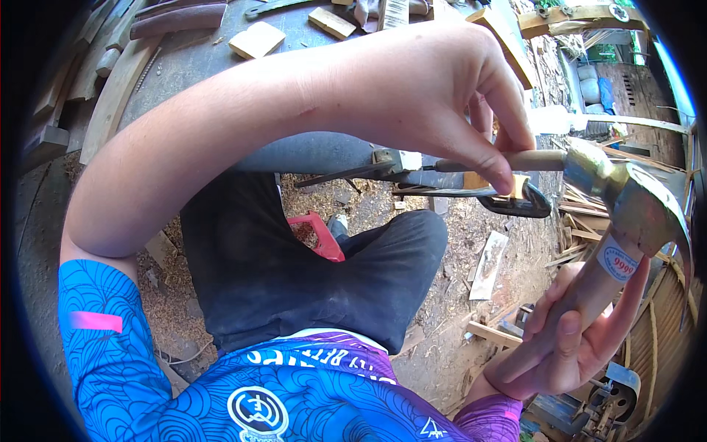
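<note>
Tan rod (543, 160), pinched by left fingers (486, 160), seems lined up at a small block (409, 160); right fingers (568, 335) wrap the hammer (642, 214), work apparently unfinished

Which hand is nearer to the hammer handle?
Right. The right hand holds the hammer handle; the left hand is farther up and left in the picture, pinching a slim rod.

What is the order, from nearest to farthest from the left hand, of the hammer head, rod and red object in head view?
1. Rod: pinched in the left hand.
2. Hammer head: right, near the rod's end.
3. Red object: lower left.
</note>
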`<state>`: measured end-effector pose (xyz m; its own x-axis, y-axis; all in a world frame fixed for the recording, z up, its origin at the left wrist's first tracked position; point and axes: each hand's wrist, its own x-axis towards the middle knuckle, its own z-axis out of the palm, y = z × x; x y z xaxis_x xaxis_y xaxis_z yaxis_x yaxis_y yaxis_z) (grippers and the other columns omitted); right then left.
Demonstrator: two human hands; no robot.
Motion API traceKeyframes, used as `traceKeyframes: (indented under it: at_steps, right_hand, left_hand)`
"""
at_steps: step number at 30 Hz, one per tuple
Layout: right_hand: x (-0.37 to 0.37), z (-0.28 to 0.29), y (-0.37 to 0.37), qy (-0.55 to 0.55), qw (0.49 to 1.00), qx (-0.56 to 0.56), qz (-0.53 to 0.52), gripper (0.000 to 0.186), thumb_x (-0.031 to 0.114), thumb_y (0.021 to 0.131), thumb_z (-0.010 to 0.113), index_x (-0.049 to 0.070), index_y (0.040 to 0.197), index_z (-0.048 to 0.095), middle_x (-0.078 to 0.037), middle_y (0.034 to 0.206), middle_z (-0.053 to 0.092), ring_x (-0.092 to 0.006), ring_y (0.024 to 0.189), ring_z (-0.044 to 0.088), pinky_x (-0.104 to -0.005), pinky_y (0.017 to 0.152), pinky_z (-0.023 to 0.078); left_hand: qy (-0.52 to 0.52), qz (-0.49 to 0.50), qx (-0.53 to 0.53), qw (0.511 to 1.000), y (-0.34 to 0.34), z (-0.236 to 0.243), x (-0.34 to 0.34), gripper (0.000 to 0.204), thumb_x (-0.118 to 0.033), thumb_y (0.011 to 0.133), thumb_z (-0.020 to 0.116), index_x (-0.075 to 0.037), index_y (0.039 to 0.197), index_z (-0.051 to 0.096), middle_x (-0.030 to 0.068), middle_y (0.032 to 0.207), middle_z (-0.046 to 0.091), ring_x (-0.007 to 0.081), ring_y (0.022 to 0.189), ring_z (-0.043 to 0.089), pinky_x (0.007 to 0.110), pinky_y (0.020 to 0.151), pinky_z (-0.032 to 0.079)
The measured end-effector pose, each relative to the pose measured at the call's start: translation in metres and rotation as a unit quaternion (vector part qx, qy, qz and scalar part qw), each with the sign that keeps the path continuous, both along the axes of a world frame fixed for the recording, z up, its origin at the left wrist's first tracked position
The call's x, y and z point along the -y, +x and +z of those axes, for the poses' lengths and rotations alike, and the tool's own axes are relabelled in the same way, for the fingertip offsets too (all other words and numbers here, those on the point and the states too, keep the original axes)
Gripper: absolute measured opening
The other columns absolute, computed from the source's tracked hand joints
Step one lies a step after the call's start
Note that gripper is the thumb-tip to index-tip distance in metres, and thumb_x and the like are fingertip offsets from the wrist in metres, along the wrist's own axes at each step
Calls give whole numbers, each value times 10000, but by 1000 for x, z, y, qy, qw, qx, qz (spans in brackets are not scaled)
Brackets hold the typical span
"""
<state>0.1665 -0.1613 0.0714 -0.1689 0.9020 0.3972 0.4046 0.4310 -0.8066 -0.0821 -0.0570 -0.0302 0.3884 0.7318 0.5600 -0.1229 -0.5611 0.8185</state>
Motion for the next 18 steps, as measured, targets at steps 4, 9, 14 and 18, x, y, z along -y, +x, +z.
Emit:
traceKeyframes:
  at_steps: [4,9,14,18]
  right_hand:
    - [-1,1,1,7,1000,7,26,949,153,935,708,-9,1631,83,-214,845,564,-145,507,519,-229,429,406]
    - [0,-3,0,14,1000,9,2,946,173,934,708,-14,1629,93,-214,842,562,-145,508,514,-228,432,404]
    - [-1,-2,4,9,999,25,26,944,180,936,706,-22,1626,95,-215,843,565,-143,508,508,-228,436,403]
    - [0,0,8,18,999,28,13,917,163,961,678,-17,1628,75,-222,858,564,-147,521,530,-238,437,426]
  left_hand:
    - [17,4,1,1000,-1,1,1,236,-194,822,868,-40,992,815,66,756,760,106,649,700,257,591,521]
    - [15,0,4,1000,0,0,1,234,-189,821,869,-36,988,814,64,760,763,105,661,709,254,599,528]
    - [21,4,8,1000,0,0,0,238,-193,817,873,-36,986,814,65,757,762,105,665,711,255,601,529]
    - [20,-3,-6,1000,-1,0,0,239,-192,820,871,-42,997,816,71,766,762,113,673,713,262,601,531]
